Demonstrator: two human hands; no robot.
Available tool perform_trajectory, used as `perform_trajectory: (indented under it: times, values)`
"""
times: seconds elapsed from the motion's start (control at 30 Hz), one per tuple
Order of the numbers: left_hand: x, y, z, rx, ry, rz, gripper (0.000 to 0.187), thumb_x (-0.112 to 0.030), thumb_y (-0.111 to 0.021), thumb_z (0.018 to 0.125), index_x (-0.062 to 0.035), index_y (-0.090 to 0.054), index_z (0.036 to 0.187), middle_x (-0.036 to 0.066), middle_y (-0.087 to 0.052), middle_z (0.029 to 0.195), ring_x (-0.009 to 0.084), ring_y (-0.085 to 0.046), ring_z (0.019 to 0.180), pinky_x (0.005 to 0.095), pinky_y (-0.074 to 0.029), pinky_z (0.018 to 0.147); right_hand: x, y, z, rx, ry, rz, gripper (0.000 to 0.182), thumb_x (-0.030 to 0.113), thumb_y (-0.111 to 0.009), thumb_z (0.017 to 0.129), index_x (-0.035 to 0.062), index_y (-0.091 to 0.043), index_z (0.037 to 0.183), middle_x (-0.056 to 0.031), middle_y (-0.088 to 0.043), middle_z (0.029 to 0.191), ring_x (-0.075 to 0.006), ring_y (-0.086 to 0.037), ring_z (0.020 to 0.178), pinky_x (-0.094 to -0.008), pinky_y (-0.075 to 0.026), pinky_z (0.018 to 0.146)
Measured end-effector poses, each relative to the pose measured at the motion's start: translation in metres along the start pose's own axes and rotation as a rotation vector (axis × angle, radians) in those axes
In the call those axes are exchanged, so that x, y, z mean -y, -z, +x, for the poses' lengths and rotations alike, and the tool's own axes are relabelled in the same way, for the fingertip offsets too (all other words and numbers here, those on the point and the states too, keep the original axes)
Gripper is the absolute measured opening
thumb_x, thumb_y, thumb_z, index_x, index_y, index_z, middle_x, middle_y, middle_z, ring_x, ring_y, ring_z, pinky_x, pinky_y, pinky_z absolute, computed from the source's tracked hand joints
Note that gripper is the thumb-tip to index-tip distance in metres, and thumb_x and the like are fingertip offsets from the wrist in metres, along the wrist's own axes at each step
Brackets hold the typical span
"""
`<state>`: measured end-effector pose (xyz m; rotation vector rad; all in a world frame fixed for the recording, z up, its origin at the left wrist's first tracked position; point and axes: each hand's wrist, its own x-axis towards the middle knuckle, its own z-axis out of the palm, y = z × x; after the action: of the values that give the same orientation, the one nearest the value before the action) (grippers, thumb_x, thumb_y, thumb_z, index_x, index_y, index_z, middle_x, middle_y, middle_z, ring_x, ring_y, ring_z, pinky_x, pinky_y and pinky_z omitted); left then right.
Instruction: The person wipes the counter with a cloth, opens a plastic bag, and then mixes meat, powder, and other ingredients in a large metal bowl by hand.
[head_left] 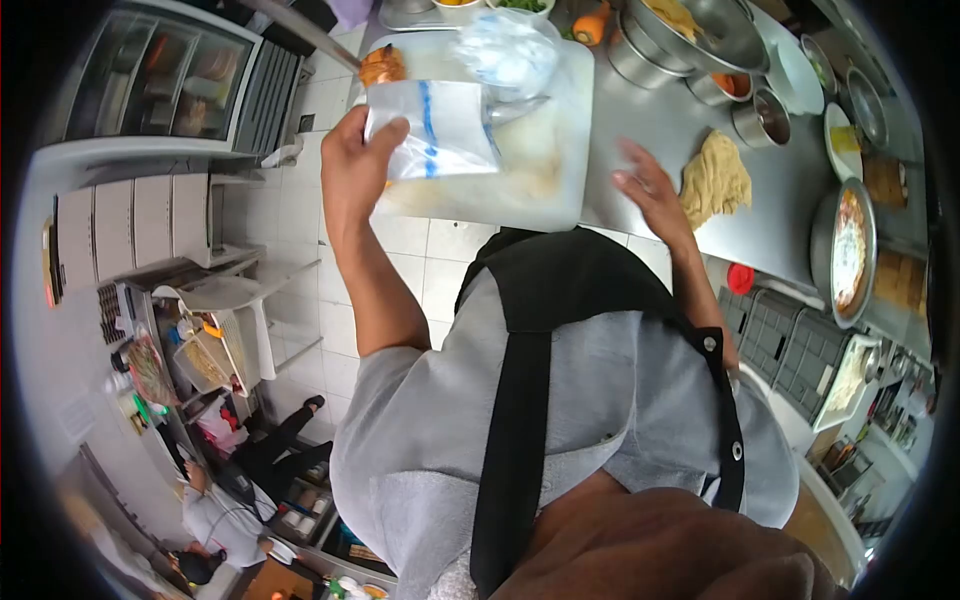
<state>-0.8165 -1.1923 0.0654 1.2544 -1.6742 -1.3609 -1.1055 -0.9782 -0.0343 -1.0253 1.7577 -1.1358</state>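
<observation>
My left hand (362, 165) pinches a clear plastic bag with blue stripes (450, 130) between thumb and fingers, above a white cutting board (565, 190). An orange-brown piece of food (382, 66) lies on the board just beyond that hand. What looks like a knife blade (520, 108) shows on the board, partly hidden by the bag. A crumpled clear plastic bag (508, 50) rests at the board's far side. My right hand (648, 188), slightly blurred, hangs with fingers apart near the counter's front edge, holding nothing. Right of it lies a tan cloth (717, 178).
Metal pots (640, 60), a small metal cup (762, 118) and a carrot (591, 25) stand on the steel counter (625, 120). A large bowl of food (848, 255) is at the right. Behind at lower left, another person (235, 510) stands by shelves.
</observation>
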Motion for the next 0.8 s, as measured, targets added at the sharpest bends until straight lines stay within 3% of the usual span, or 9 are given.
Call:
perform_trajectory:
  times: [0.07,0.1,0.17,0.23,0.33,0.47,0.57,0.67,0.8]
  values:
    - [-0.008,-0.023,-0.020,0.110,-0.050,-0.126,0.022,-0.012,-0.065,0.081,0.0024,-0.062,0.097,0.003,-0.063,0.082,0.0085,-0.055,0.072,0.0228,-0.045,0.066,0.017,-0.017,-0.006,0.401,-0.037,0.466,0.076,0.049,-0.054,0.087,0.0061,-0.024,0.142,-0.0136,-0.038,0.138,-0.0245,-0.038,0.126,-0.0381,-0.030,0.104]
    - [-0.011,-0.039,-0.030,0.164,-0.067,-0.189,0.023,-0.015,-0.065,0.083,0.0021,-0.061,0.097,0.002,-0.062,0.080,0.0074,-0.054,0.073,0.0223,-0.045,0.065,0.014,-0.023,-0.007,0.487,-0.086,0.617,0.080,0.052,-0.053,0.086,0.0058,-0.020,0.143,-0.0136,-0.037,0.139,-0.0230,-0.039,0.125,-0.0395,-0.033,0.102]
    - [-0.004,-0.078,-0.039,0.334,-0.136,-0.171,0.025,-0.020,-0.064,0.086,0.0016,-0.060,0.098,0.003,-0.061,0.090,0.0065,-0.054,0.078,0.0230,-0.045,0.069,0.011,-0.027,-0.011,0.426,-0.122,0.936,0.065,0.043,-0.056,0.088,0.0013,-0.035,0.134,-0.0126,-0.045,0.130,-0.0200,-0.046,0.117,-0.0369,-0.038,0.096]
    - [0.024,-0.121,-0.033,0.468,-0.138,-0.274,0.024,-0.018,-0.058,0.089,0.0024,-0.057,0.102,0.006,-0.060,0.096,0.0094,-0.057,0.080,0.0246,-0.047,0.071,-0.006,-0.017,-0.008,0.023,-0.223,0.844,0.056,0.030,-0.067,0.083,-0.0058,-0.047,0.120,-0.0105,-0.060,0.107,-0.0169,-0.059,0.094,-0.0286,-0.047,0.081]
    - [0.049,-0.175,-0.025,0.480,0.413,-1.012,0.024,-0.010,-0.053,0.089,0.0033,-0.051,0.108,0.009,-0.059,0.098,0.0146,-0.059,0.082,0.0271,-0.048,0.075,-0.049,0.018,-0.007,-0.307,-0.328,0.739,0.046,0.032,-0.070,0.079,-0.0073,-0.059,0.101,-0.0086,-0.064,0.090,-0.0143,-0.061,0.077,-0.0265,-0.048,0.068]
    - [0.105,-0.205,-0.005,0.932,0.581,-0.970,0.034,0.004,-0.050,0.078,0.0045,-0.047,0.112,0.010,-0.057,0.097,0.0150,-0.056,0.082,0.0264,-0.046,0.071,-0.074,0.047,-0.019,-0.315,-0.265,0.704,0.044,0.031,-0.071,0.079,-0.0042,-0.060,0.102,-0.0065,-0.064,0.089,-0.0133,-0.060,0.075,-0.0261,-0.047,0.067]
    - [0.069,-0.232,-0.025,0.905,0.597,-0.721,0.031,0.003,-0.051,0.078,0.0042,-0.049,0.109,0.009,-0.057,0.096,0.0134,-0.054,0.078,0.0263,-0.045,0.068,-0.078,0.058,-0.029,-0.326,-0.260,0.632,0.045,0.031,-0.071,0.079,-0.0036,-0.059,0.105,-0.0073,-0.063,0.093,-0.0138,-0.060,0.075,-0.0260,-0.047,0.068]
    - [0.100,-0.256,-0.013,1.068,0.563,-0.573,0.025,0.003,-0.051,0.078,0.0030,-0.052,0.102,0.006,-0.058,0.095,0.0134,-0.054,0.080,0.0262,-0.044,0.070,-0.099,0.064,-0.025,-0.347,-0.238,0.521,0.046,0.027,-0.071,0.079,-0.0031,-0.055,0.110,-0.0086,-0.062,0.098,-0.0154,-0.061,0.081,-0.0279,-0.049,0.071]
    - [0.099,-0.273,-0.012,1.090,0.599,-0.769,0.016,0.002,-0.054,0.079,-0.0018,-0.055,0.094,0.005,-0.058,0.092,0.0151,-0.055,0.081,0.0282,-0.044,0.072,-0.108,0.086,-0.035,-0.392,-0.246,0.704,0.048,0.024,-0.073,0.077,-0.0027,-0.054,0.111,-0.0073,-0.061,0.096,-0.0159,-0.060,0.088,-0.0305,-0.050,0.075]
